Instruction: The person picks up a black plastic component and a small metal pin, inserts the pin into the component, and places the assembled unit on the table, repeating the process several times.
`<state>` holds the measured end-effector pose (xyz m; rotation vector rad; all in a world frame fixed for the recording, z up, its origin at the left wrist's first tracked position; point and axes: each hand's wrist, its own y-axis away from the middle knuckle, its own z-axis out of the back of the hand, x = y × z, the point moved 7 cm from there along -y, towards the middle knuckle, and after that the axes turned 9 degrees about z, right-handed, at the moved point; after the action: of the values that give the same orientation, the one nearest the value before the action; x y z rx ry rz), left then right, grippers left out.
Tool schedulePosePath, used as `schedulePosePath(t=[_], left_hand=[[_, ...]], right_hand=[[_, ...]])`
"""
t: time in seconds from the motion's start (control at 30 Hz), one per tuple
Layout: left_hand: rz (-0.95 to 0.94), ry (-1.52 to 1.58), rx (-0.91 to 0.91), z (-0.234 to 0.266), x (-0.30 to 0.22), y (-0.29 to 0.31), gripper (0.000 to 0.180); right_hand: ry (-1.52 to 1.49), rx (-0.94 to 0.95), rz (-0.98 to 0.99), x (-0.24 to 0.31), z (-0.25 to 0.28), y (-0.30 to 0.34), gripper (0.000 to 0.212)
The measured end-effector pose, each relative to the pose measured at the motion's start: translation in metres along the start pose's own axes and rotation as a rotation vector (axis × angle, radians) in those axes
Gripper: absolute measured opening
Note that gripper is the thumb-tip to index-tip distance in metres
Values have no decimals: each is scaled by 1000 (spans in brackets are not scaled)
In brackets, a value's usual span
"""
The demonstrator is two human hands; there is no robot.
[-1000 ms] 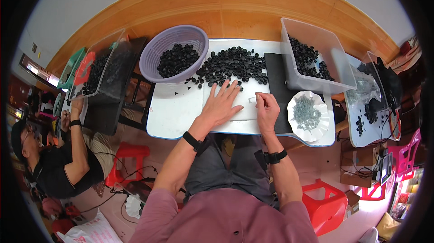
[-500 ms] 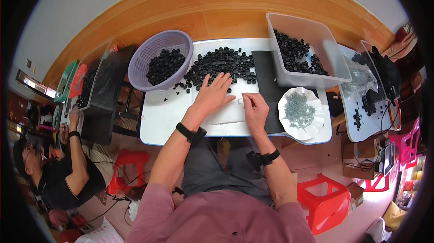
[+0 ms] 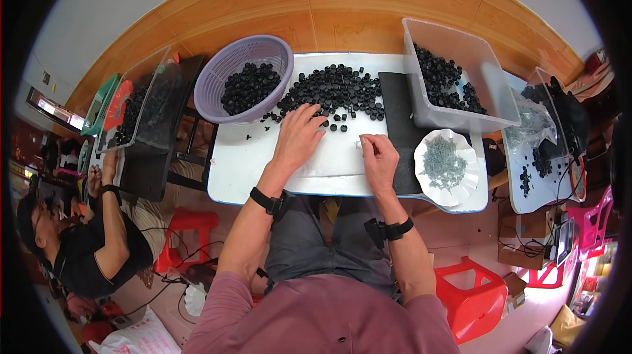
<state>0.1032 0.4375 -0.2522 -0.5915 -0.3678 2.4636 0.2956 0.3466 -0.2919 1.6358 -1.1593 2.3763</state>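
A loose pile of small black round parts [image 3: 332, 87] covers the far middle of the white table [image 3: 263, 170]. My left hand [image 3: 297, 138] rests at the pile's near edge, fingers apart and a little bent, the fingertips by the closest parts. Nothing shows in its grasp. To the right, my right hand [image 3: 380, 162] is closed, thumb and forefinger pinched together just above the table. Something tiny shows near those fingertips, too small to name. Beside this hand stands a white fluted dish [image 3: 473, 179] with a heap of small silvery pieces, perhaps screws.
A purple basket [image 3: 205, 94] of black parts stands at the left. On the right, a clear plastic bin [image 3: 464, 38] partly filled with black parts sits by a black mat [image 3: 397, 107]. A co-worker [image 3: 99, 249] sits far left. Red stools [image 3: 474, 314] stand on the floor.
My left hand has drawn back and left, its flat fingers now more bent. A few black parts lie nearer to me. My right hand stays pinched. The view has shifted slightly.
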Motion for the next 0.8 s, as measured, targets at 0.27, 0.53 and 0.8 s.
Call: schedulePosePath(t=[0.27,0.53,0.8], left_hand=[[28,14,133,-19,-18,-50,21],[21,8,151,-29,-12,-53,18],[393,442,55,-16,-2,-12,23]], right_hand=[[26,18,-5,1,1,0,8],[18,32,-4,3,-1,0,9],[86,136,26,6,-8,-1,11]])
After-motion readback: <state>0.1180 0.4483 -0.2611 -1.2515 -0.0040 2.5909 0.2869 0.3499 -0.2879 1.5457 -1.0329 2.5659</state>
